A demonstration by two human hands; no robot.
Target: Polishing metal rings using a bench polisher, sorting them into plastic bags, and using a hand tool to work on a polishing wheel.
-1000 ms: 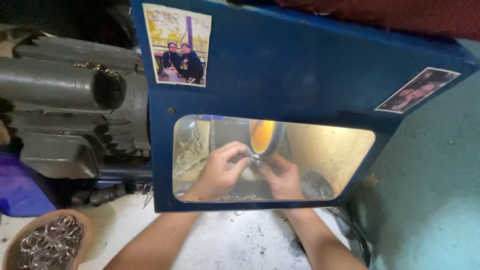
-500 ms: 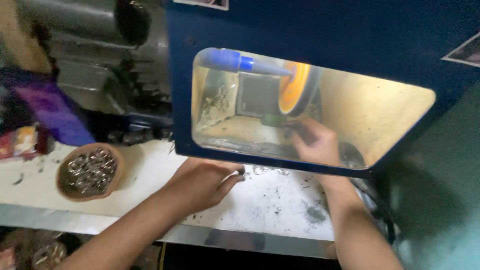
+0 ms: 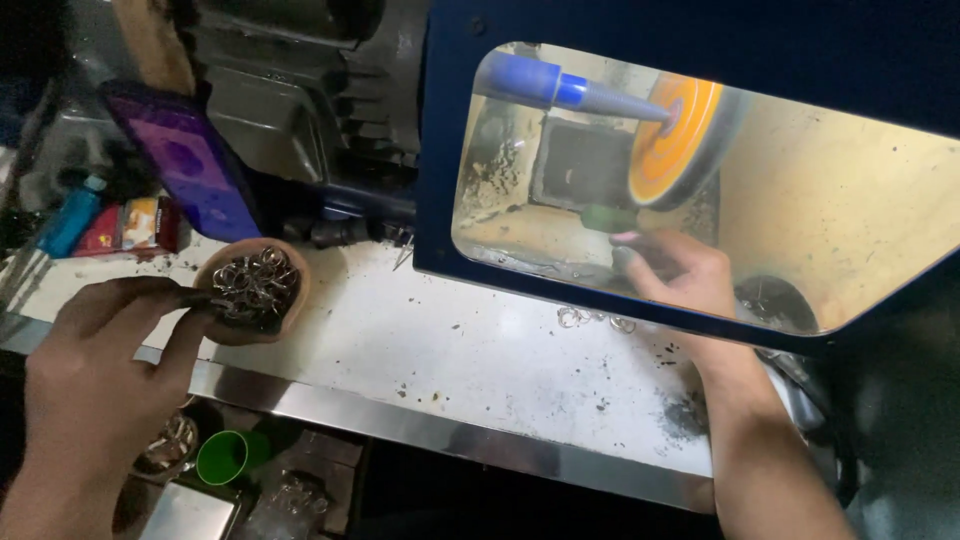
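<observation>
left hand fingers pinching rings at clay bowl | right hand curled closed behind blue guard, contents unclear

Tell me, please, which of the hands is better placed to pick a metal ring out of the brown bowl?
Probably the left hand: its fingers already touch the rings in the brown bowl, while the right hand is behind the blue guard, near the orange wheel.
</observation>
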